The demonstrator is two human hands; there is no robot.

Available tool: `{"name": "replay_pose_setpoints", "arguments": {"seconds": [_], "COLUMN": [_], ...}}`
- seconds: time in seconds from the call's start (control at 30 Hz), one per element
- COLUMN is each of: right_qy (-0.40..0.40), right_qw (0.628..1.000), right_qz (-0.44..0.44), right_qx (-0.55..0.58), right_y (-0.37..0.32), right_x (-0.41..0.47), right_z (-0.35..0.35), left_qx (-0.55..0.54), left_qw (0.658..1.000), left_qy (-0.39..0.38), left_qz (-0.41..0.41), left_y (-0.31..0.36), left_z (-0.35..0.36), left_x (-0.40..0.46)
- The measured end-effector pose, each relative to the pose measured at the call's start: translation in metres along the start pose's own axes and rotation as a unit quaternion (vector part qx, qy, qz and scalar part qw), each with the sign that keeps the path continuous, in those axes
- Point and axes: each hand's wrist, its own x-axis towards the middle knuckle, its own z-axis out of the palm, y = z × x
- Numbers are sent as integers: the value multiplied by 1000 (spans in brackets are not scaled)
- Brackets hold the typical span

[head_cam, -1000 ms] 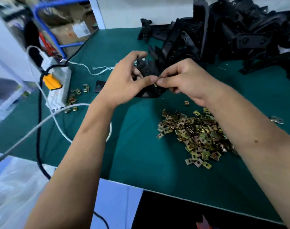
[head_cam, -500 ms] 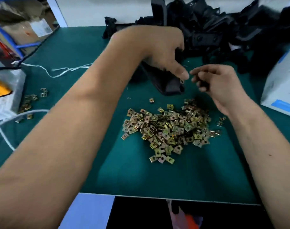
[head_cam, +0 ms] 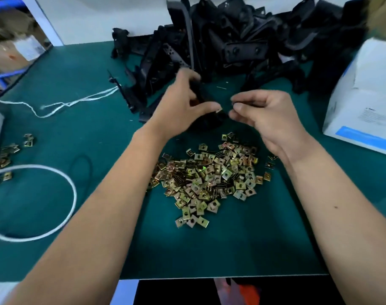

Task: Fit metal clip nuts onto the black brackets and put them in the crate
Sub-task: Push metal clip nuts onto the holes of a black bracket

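Looking down at the green desk (head_cam: 55, 89), we see the left hand (head_cam: 181, 106) curled round a black bracket (head_cam: 206, 116), held just above the desk surface between the pile of brackets (head_cam: 231, 40) behind and the heap of clip nuts (head_cam: 207, 177) in front. The bracket's long axis runs roughly away from us, leaning a little to the left, its lower, broader end towards the clip nuts; most of it is hidden by the fingers and blurred, so we cannot make out its holes or edges. The right hand (head_cam: 267, 113) sits just beside it, thumb and forefinger pinched together; something small and dark may lie between them, but we cannot tell what. A pale glint shows at the left thumb tip, too blurred to name.

The clip nuts are small, square, folded plates of yellowish metal, each with a round hole, lying loose and overlapping. A few more lie scattered at the desk's left edge (head_cam: 9, 150). The piled brackets are matt black, long and angular, tangled together. A white cord (head_cam: 62, 205) loops at the left, and a white carton (head_cam: 363, 95) stands at the right, cut off by the frame.
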Motion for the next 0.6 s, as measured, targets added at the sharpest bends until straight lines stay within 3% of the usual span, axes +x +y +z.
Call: {"name": "replay_pose_setpoints", "arguments": {"seconds": [0.17,0.6], "right_qy": [-12,-25], "right_qw": [1000,998], "right_qz": [-4,-35], "right_qx": [2,-44], "right_y": [2,4], "right_x": [-2,-2], "right_z": [4,8], "left_qx": [-39,-91], "left_qw": [996,994], "left_qy": [63,-1], "left_qz": [48,67], "left_y": [-17,-4], "left_z": [1,4], "left_x": [-22,-30]}}
